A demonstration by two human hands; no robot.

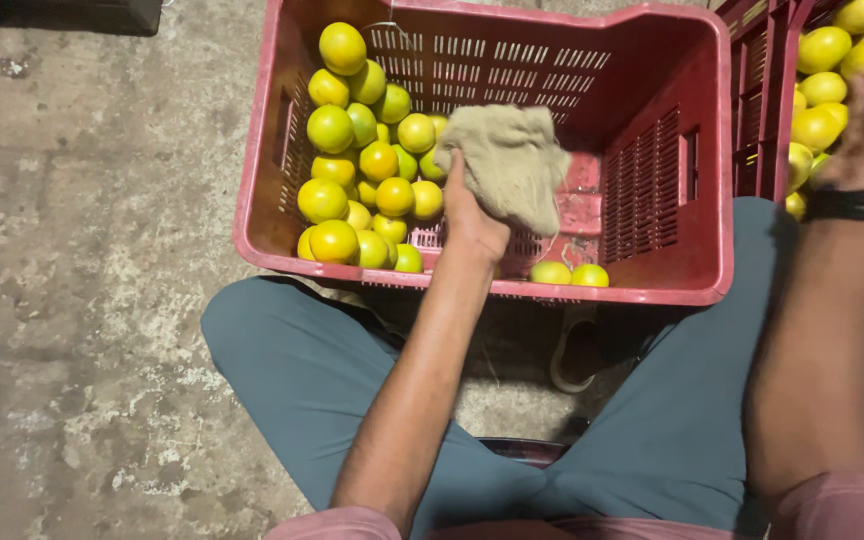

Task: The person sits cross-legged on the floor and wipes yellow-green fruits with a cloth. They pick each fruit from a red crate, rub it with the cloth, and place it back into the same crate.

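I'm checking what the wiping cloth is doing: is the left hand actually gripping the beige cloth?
Touching. The head view shows the left hand closed on the lower edge of the beige cloth, holding it up over the red crate.

The person is wearing grey-teal trousers [312,370] across the lower middle of the frame, and pink short sleeves [842,505] are showing along the bottom edge. A black band [855,205] is circling the wrist at upper right.
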